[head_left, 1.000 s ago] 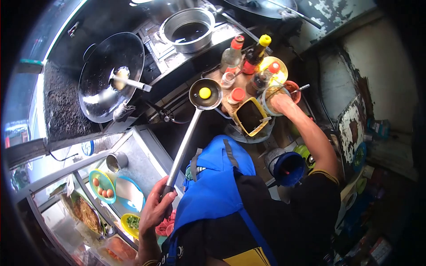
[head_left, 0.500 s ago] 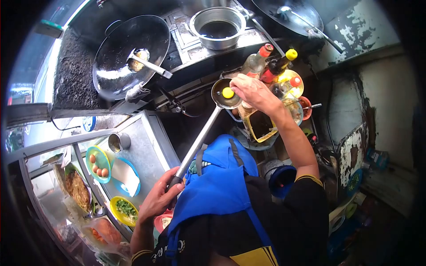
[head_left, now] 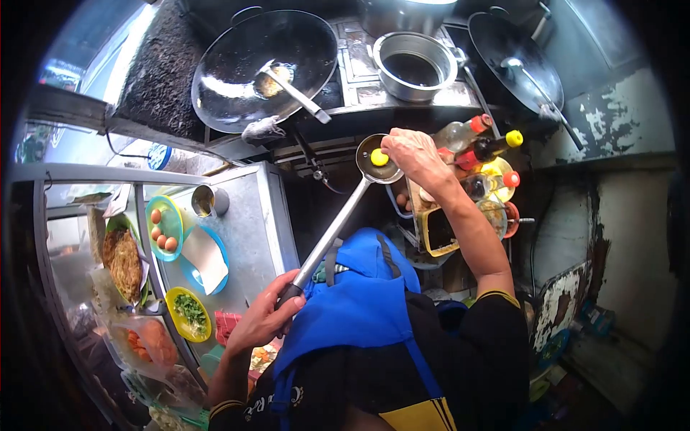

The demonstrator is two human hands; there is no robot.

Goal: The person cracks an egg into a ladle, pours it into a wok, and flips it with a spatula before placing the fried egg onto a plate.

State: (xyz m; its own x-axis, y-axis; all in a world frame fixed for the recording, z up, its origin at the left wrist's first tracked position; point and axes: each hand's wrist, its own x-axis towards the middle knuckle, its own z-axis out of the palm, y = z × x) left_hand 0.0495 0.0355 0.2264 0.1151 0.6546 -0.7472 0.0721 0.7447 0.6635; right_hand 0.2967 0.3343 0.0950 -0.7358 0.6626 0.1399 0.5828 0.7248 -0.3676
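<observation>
My left hand (head_left: 267,316) is wrapped round the dark grip of a long-handled metal ladle (head_left: 336,224), low in front of the blue apron (head_left: 352,302). The ladle slants up and away, its bowl facing up. Inside the bowl lies a bright yellow round blob (head_left: 379,156), like an egg yolk, in a shiny, clear-looking liquid. At the bowl's right rim is my right hand (head_left: 419,159), fingers bent together with their tips beside the yellow blob. I cannot tell what those fingers hold. Brown eggs (head_left: 405,202) sit in a container below this hand.
Ahead stand a wok (head_left: 223,86) with another ladle (head_left: 298,93), a pot of dark liquid (head_left: 413,90) and a second wok (head_left: 496,72). Sauce bottles (head_left: 489,152) crowd the right. On the left are a bowl of eggs (head_left: 185,215) and a yellow plate of chopped greens (head_left: 205,323).
The view has shifted, so the stove and counter appear further right and the ladle bowl slightly so. Both hands keep much the same pose, the right still at the bowl's rim.
</observation>
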